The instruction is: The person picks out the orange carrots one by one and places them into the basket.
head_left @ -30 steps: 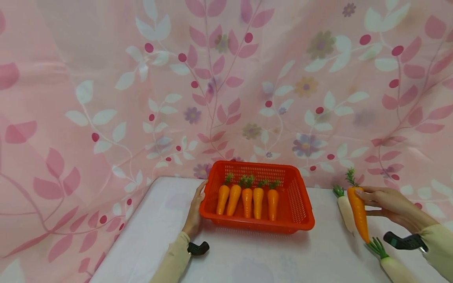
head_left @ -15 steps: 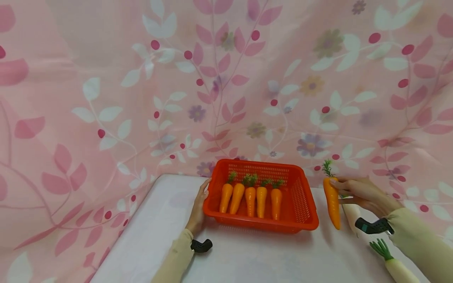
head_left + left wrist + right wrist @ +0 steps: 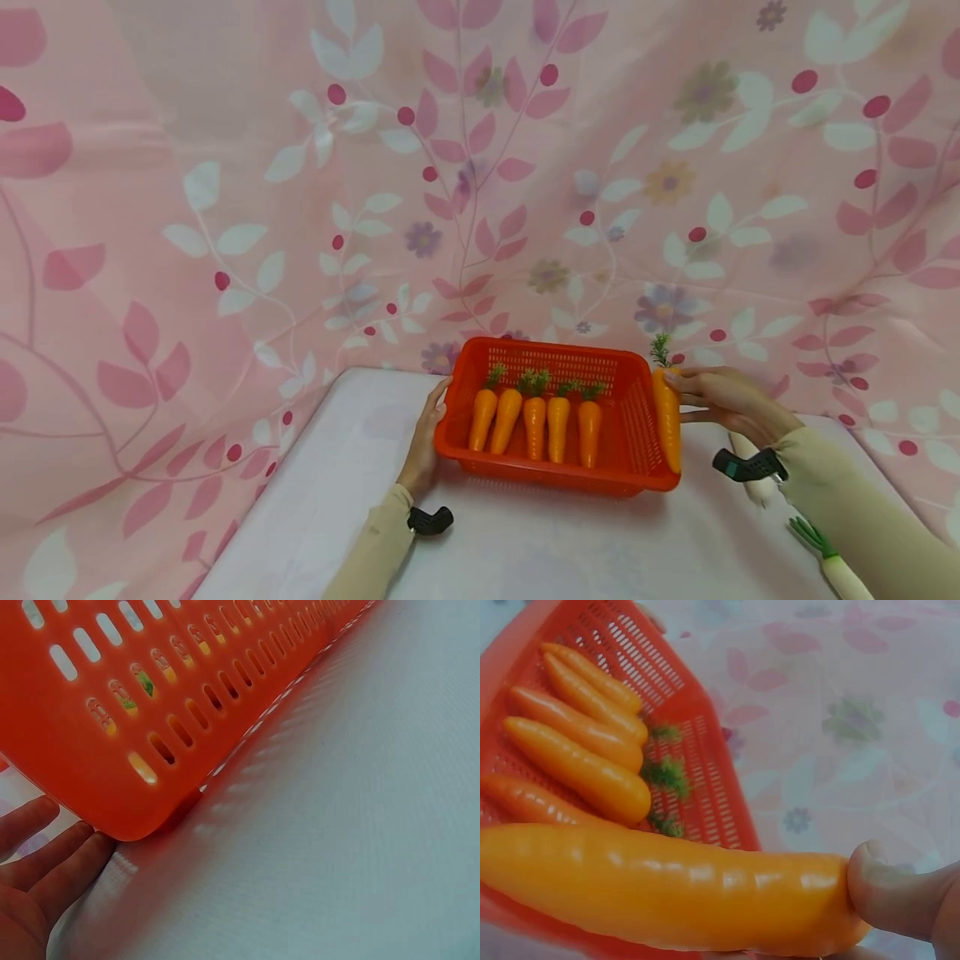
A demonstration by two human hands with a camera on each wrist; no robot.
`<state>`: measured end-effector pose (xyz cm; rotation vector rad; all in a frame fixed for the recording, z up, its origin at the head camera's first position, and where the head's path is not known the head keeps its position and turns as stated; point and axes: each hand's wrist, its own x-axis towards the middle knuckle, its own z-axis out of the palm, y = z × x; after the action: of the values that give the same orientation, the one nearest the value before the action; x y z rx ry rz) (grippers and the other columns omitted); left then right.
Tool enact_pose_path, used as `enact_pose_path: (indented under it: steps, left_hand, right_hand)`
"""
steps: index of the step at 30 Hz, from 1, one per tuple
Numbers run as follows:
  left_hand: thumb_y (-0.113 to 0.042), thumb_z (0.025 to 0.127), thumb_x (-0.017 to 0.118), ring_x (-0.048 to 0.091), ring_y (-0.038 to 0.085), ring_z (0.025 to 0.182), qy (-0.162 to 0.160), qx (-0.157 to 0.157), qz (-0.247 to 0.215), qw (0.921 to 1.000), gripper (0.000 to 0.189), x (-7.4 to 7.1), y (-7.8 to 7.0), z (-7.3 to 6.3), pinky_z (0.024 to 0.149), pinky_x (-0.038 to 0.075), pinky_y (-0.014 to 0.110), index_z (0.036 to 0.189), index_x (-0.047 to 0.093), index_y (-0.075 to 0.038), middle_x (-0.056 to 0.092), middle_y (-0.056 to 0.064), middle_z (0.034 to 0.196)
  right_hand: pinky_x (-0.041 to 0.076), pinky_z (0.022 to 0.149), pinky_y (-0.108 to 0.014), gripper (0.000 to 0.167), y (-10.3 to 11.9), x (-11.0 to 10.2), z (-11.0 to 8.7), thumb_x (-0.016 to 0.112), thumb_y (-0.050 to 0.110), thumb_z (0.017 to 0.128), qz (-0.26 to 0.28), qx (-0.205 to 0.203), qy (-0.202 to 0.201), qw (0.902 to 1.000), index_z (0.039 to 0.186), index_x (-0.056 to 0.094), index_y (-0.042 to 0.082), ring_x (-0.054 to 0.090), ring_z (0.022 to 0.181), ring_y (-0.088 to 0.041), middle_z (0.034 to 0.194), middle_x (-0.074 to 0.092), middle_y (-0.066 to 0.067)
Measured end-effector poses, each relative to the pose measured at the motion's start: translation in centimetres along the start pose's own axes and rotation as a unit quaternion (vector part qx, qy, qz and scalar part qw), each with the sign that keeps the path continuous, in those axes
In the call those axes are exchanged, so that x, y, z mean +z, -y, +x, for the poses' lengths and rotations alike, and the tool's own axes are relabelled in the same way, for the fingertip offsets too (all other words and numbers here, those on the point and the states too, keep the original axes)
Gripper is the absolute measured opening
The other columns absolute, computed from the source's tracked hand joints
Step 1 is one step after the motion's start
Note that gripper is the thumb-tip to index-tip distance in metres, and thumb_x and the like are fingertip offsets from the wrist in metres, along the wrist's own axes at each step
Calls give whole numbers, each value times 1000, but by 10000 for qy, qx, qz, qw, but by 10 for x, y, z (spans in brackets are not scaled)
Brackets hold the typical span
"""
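An orange carrot (image 3: 667, 421) with a green leafy top is held near its thick end by my right hand (image 3: 731, 402). The thumb presses its near side in the right wrist view. It overlaps the right rim of the red plastic basket (image 3: 551, 475) in the head view. Inside the basket several carrots (image 3: 534, 425) lie side by side, leafy tops to the back. My left hand (image 3: 423, 442) rests against the basket's left side. Its fingers (image 3: 64, 874) are fairly straight, fingertips at the basket's lower corner in the left wrist view.
Two white radishes, one partly behind the right wrist (image 3: 753, 479) and one nearer (image 3: 843, 575), lie on the white-covered table (image 3: 555, 550) at right. A pink floral curtain (image 3: 480, 167) hangs behind the table.
My right hand has carried the carrot leftward from above the radishes to the basket's right rim. The left hand stays at the basket's left side. The head view has shifted slightly.
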<state>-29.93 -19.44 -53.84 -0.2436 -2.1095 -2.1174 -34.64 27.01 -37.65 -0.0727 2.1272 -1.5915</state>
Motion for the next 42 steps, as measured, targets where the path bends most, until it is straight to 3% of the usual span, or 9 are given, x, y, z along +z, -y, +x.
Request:
enact_pose_path:
  steps: [8,15,19,26,31,35,38,42]
  left_hand:
    - [-48,114,33,42,32,154,-22,-79,-3,10000,51,0,-2,-1,123,38,60,164,35,-38,33,-5,172]
    - [-48,113,34,42,32,154,-33,-156,40,9999,51,0,-3,-2,123,39,58,163,35,-39,33,-5,171]
    - [-48,113,33,42,32,154,-44,-169,77,9998,51,-1,-2,-2,123,39,58,163,36,-40,33,-6,172]
    - [-49,113,34,44,33,153,-29,-110,6,9999,51,-2,-4,0,121,41,58,164,35,-39,34,-5,171]
    - [-48,113,35,43,32,154,-66,-93,-2,9999,51,-2,-3,0,122,40,59,163,35,-40,34,-7,171]
    - [-47,113,35,43,32,154,-68,-92,-14,9999,51,-1,-3,0,123,39,59,163,36,-40,34,-6,171]
    - [-47,113,35,43,32,153,-54,-101,-45,9999,50,-1,-2,0,123,40,58,163,36,-40,34,-6,171]
    - [-48,113,35,43,32,153,-29,-100,-49,9999,51,1,0,1,123,39,58,163,35,-40,34,-6,171]
  right_hand:
    - [58,105,-55,71,4,18,14,56,35,110,-186,-176,16,9997,156,32,-14,70,112,-17,123,69,-2]
    - [58,105,-53,73,1,31,25,59,27,109,-509,-271,35,9983,156,28,-20,71,113,-22,139,62,-24]
    - [61,100,-49,70,5,39,26,62,23,107,-1048,-366,-127,9937,151,34,-24,73,109,-28,141,57,-36]
    - [65,91,-48,61,15,54,32,68,16,103,-2079,-431,-539,9757,141,46,-25,74,106,-37,131,62,-37]
    - [66,87,-46,53,15,65,42,72,15,98,-2691,-462,-800,9587,133,58,-22,73,96,-34,123,67,-34]
    - [63,68,-35,30,10,73,53,75,16,94,-3166,-625,-1019,9410,104,75,-12,66,74,-24,88,70,-19]
    - [52,58,-29,24,10,76,61,76,18,92,-3421,-585,-1090,9315,81,69,-2,58,63,-19,70,59,-6]
    - [50,59,-30,28,10,79,66,78,23,92,-3781,-460,-1194,9169,85,64,-1,56,65,-22,74,58,-8]
